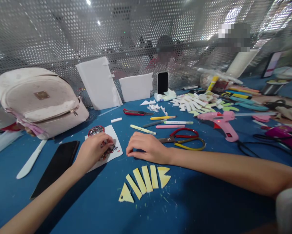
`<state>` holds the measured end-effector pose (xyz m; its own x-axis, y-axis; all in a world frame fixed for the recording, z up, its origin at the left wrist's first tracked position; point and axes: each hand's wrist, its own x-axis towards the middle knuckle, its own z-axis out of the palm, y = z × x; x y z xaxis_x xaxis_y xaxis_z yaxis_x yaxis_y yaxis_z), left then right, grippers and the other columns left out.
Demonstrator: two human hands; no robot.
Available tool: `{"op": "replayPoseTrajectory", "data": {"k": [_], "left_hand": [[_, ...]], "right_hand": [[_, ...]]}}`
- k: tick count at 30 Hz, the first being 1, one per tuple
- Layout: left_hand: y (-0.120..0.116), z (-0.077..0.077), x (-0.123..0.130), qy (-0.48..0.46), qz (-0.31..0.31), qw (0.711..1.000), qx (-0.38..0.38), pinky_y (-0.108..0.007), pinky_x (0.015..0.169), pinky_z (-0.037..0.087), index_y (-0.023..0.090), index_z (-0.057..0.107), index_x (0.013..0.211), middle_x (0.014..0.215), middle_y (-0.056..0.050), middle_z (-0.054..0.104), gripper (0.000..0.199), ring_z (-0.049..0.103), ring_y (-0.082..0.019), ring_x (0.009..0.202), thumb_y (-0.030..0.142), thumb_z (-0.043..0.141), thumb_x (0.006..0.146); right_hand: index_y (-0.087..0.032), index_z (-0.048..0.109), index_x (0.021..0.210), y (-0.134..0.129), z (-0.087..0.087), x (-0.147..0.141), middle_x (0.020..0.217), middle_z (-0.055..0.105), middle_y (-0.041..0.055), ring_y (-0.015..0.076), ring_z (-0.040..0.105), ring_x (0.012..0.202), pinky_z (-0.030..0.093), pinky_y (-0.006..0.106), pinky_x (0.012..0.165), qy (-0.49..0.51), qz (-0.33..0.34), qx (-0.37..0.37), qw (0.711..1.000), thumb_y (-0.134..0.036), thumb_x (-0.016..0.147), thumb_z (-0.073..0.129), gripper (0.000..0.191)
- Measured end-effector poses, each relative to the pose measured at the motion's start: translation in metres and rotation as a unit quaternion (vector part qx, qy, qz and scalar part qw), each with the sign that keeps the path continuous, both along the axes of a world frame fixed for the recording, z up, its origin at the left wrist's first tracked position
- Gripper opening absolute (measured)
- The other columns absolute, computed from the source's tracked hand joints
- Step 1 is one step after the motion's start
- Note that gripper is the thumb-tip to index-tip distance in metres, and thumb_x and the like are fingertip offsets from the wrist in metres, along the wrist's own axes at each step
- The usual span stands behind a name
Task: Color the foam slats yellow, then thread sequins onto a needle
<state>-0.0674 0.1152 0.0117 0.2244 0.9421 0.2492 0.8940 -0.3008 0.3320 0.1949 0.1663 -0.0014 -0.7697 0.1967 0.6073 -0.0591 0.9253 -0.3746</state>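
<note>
My left hand (94,149) reaches over a sheet of white paper (115,135), its fingertips pinched together at a heap of tiny dark and red bits (109,151). Whatever is between those fingertips is too small to make out. A round red-rimmed container (96,130) of similar bits sits just behind this hand. My right hand (148,148) rests on the table, loosely bent, with a gap between thumb and fingers and nothing held. In front of it lie yellow cut pieces (146,178) set out as a fish skeleton; a dark eye dot marks the head piece (126,194).
Scissors (184,139), several markers (170,126), a red utility knife (137,112) and a pink glue gun (223,123) lie beyond my right hand. Cut white pieces (192,102) are heaped behind. A black phone (58,165), white plastic knife (31,159) and backpack (42,100) are at left.
</note>
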Motion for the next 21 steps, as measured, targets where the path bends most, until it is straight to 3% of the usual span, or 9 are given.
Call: {"op": "replayPoseTrajectory", "data": {"k": [21], "left_hand": [[0.011, 0.005, -0.009, 0.008, 0.001, 0.997, -0.072, -0.031, 0.077, 0.051, 0.026, 0.073, 0.085, 0.091, -0.002, 0.079, 0.015, 0.071, -0.022, 0.084, 0.032, 0.06, 0.087]], "right_hand": [[-0.017, 0.066, 0.097, 0.002, -0.002, 0.0, 0.093, 0.07, 0.0049, 0.0175, 0.057, 0.091, 0.046, 0.03, 0.083, -0.003, 0.006, 0.031, 1.0, -0.028, 0.104, 0.055, 0.018]]}}
